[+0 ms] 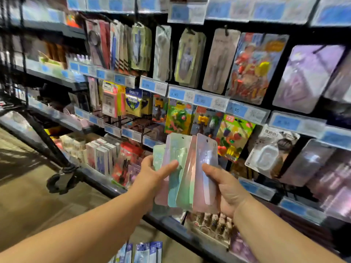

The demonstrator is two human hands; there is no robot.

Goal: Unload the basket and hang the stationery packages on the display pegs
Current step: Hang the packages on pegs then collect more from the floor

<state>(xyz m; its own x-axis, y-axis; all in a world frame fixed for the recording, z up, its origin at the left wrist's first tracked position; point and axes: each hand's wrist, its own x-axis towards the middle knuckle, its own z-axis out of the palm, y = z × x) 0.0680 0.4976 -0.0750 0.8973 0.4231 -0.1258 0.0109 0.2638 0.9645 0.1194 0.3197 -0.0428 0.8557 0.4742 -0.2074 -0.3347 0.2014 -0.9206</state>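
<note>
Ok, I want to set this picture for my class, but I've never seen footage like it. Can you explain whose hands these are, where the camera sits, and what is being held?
No machine here: a person works with two bare hands. The single picture comes from a wide-angle camera worn on their head, looking forward and down, so both arms reach in from the bottom edge. The left hand and the right hand together hold a fan of shiny pastel card packages, thumbs pressed on the front. Small hanging holes show near the tops. Ahead stands a shop display rack, where other packages hang above blue price labels, among them a sticky-note pack and a pack of fruit-shaped pieces. The picture is blurred, so most print cannot be read.
</note>
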